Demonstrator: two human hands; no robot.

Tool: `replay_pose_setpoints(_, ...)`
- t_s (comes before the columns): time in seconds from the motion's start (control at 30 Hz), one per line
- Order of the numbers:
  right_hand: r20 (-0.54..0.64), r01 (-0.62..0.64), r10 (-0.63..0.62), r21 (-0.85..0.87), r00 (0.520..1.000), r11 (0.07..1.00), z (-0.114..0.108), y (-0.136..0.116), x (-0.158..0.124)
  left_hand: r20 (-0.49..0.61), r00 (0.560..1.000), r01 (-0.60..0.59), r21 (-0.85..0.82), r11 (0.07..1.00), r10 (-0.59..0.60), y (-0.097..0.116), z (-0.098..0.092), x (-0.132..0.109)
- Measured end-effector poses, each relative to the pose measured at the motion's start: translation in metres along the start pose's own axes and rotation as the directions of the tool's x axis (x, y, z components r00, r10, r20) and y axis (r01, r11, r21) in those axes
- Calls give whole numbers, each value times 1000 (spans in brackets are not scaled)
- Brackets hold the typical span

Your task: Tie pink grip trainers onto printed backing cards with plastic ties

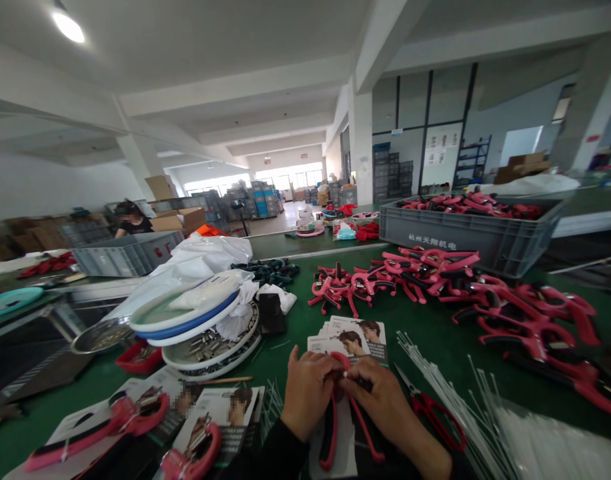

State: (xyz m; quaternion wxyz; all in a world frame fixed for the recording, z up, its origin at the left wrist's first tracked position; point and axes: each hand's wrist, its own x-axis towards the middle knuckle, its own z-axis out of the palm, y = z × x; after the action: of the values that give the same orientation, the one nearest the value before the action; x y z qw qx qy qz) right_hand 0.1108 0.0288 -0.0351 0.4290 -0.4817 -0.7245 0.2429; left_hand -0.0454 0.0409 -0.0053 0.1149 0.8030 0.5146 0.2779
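Through the head camera I see my left grip (308, 393) and right grip (380, 403) closed together on the top of a pink-and-black clamp (329, 430), its two handles hanging down over a printed card (343, 453). Just beside my right grip lie red scissors (433, 417) and white cable ties (448, 387) on the green table (285, 350). A heap of pink clamps (435, 280) sits farther ahead.

the top of the pink-handled tool (328, 433), hidden under the left hand (308, 402) and right hand (383, 407)
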Motion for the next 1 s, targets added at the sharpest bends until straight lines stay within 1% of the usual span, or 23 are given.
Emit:
replay_pose_setpoints(0.13, 9, 2, -2, -2, 1000, 1000, -1, -4, 0, 0, 999, 35, -38, 999, -36, -1, 2, 1)
replay_pose_setpoints(0.27, 23, -22, 22, -6, 1000, 1000, -2, -7, 1, 13, 999, 33, -60, 998, -32, -2, 3, 0)
replay_pose_setpoints(0.37, 32, -28, 28, -5, 999, 1000, -3, -7, 1, 0, 1000, 26, -63, 998, -26, -2, 4, -1)
replay_pose_setpoints(0.5, 49, -18, 19, -13, 999, 1000, -3, -7, 0, -18, 1000, 2, -52, 999, -3, 0, 4, -2)
replay_pose_setpoints(0.67, 50, -14, 14, 4, 999, 1000, -5, -7, 0, 1, 1000, 22, -50, 999, -22, 1, 4, -1)
replay_pose_setpoints(1.0, 43, -32, 31, 10, 999, 999, -5, -9, 2, -29, 1000, -3, -23, 1000, 2, 0, 5, -2)
